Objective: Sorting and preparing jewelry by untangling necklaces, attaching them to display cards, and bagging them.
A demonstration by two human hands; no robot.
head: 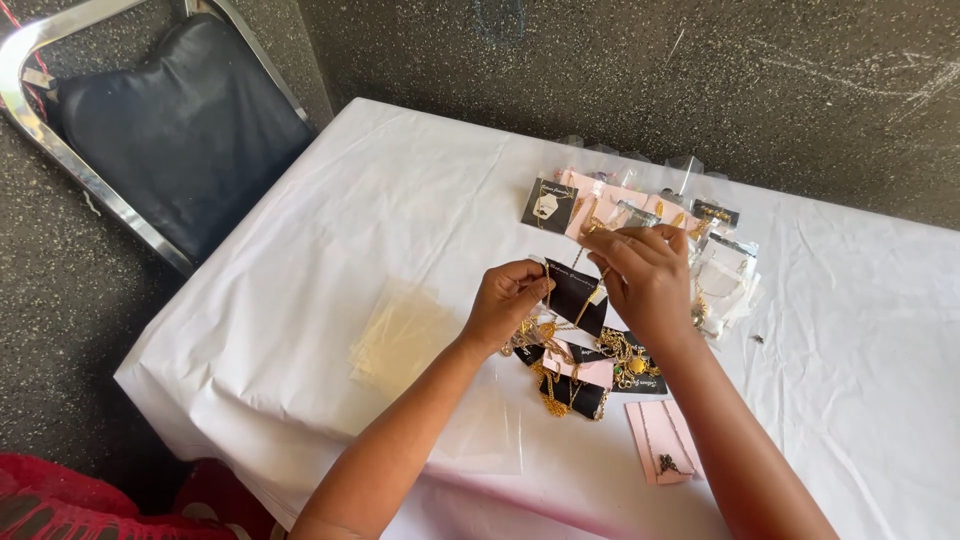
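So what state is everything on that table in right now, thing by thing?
Black card: held up between both hands, gold chain draped on it.
Left hand: pinching the card's left edge.
Right hand: pinching the card's top right.
Clear sleeves: stacked flat, empty.
Pink card: lying flat, a pendant on it.
Loose cards with gold chains: piled under the hands.
Bagged cards: heaped behind.
Chair: unoccupied.

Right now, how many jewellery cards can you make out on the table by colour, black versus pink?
Only cards showing clearly; overlaps in the piles may hide more.
Black cards: 4, one held by the left hand and right hand
Pink cards: 3
Total: 7
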